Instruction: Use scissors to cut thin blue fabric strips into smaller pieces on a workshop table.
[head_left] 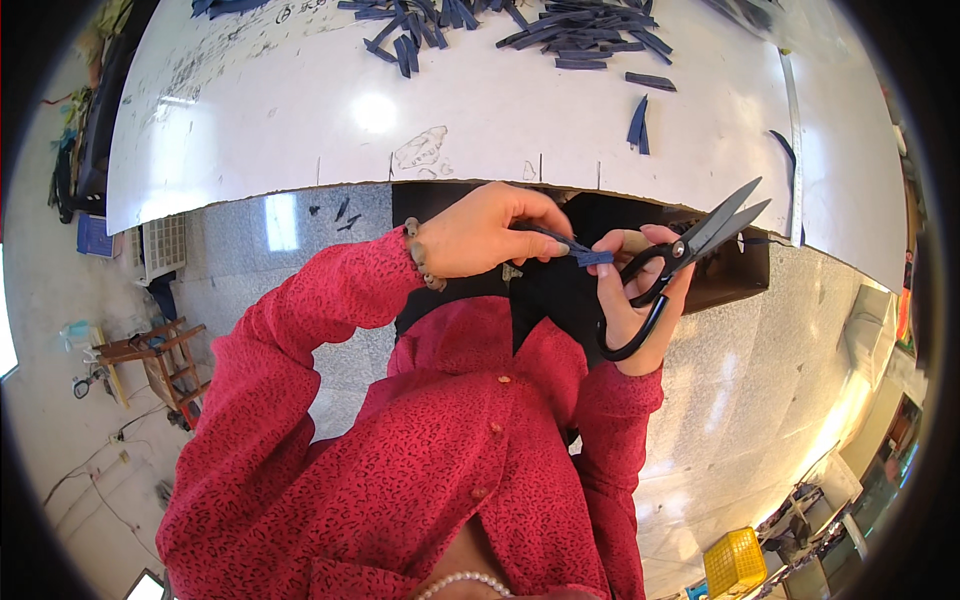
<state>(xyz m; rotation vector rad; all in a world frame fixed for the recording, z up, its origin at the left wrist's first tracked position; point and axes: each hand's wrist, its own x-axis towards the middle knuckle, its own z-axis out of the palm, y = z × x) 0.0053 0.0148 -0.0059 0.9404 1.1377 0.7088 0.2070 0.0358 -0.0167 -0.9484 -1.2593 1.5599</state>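
Note:
Between my two hands, just off the table's front edge, is a narrow navy fabric strip (594, 258). My left hand (490, 232) pinches one end of it, fingers closed. The fingertips of my right hand (638, 285) close on the other end. Black-handled scissors (682, 250) also hang in my right hand, a loop round the fingers; their blades are slightly apart and point up and to the right, away from the strip. Part of the strip is hidden by my left fingers.
Piles of navy strips (585, 35) lie along the far side of the white table (270, 130). A pair of strips (639, 126) rests nearer on the right. Under the table edge stands an open cardboard box (735, 280). A wooden stool (165, 365) and a yellow basket (735, 562) are on the floor.

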